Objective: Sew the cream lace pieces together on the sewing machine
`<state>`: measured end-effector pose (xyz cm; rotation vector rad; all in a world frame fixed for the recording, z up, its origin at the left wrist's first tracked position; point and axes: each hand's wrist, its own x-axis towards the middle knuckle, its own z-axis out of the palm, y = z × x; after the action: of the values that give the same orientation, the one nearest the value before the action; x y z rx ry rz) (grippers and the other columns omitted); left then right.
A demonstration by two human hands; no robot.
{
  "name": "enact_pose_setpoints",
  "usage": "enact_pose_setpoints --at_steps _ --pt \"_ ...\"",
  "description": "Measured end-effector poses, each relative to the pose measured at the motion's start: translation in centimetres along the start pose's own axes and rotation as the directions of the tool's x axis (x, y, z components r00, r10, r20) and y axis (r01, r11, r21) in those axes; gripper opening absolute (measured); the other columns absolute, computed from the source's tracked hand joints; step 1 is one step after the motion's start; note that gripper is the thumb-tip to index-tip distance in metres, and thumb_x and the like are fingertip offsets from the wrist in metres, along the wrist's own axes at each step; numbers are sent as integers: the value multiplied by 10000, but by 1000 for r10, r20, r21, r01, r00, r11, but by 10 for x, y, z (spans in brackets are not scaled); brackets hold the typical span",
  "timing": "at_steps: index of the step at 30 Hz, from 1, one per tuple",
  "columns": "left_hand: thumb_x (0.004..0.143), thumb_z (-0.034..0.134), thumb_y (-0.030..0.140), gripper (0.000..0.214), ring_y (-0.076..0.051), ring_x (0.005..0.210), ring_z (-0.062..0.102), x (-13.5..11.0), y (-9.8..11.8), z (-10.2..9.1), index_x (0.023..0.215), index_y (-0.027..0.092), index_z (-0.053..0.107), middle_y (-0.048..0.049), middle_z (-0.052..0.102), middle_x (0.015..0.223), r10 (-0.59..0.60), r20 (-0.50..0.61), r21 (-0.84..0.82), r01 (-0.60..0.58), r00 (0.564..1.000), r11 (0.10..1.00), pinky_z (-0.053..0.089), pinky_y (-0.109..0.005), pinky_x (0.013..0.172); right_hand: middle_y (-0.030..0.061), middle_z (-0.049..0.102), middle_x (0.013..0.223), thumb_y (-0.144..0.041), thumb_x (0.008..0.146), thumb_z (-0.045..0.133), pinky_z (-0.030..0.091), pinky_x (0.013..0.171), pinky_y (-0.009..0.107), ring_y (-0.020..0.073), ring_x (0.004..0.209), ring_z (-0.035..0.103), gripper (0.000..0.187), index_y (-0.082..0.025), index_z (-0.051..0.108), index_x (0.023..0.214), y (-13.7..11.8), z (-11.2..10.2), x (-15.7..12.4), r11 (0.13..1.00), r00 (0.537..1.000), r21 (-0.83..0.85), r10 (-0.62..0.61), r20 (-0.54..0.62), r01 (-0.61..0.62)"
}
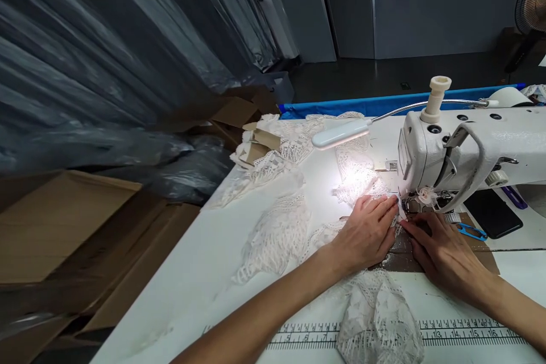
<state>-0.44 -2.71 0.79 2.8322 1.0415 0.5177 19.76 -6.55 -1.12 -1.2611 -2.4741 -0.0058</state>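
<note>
White lace fabric (279, 233) lies across the table and runs under the head of a white sewing machine (463, 151). My left hand (369, 230) presses on the lace just left of the needle area, its fingers stretched out flat. Close by on the right, my right hand (441, 250) has its fingers bent and pinched at the lace edge in front of the presser foot (410, 206). The fingertips partly hide that edge. Another length of lace (379, 318) hangs toward the table's front, below my wrists. A small lace rosette (426, 195) sits on the machine near the needle.
A lit lamp (341, 135) on a bendable neck shines onto the lace. Right of my hands are blue thread snips (471, 231) and a black phone (492, 213). A ruler strip (460, 333) marks the front. Cardboard boxes (68, 222) stand left of the table.
</note>
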Motion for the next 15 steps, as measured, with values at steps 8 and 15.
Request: enact_pose_setpoints --at_steps 8,15 --pt "905 356 204 344 -275 1134 533 10 -10 -2 1194 128 527 -142 638 1101 9 84 -54 -4 996 999 385 -499 959 160 578 971 -223 933 384 487 739 458 302 921 529 363 -162 565 1242 0 2 -1 997 998 -22 67 -1 -67" --pt "892 368 186 317 -277 1120 533 15 -18 2 1139 127 558 -137 636 1083 3 74 -90 4 997 996 381 -489 970 160 585 990 -204 927 387 472 671 395 275 840 530 370 -148 538 1260 0 3 3 994 998 -91 49 -38 -52"
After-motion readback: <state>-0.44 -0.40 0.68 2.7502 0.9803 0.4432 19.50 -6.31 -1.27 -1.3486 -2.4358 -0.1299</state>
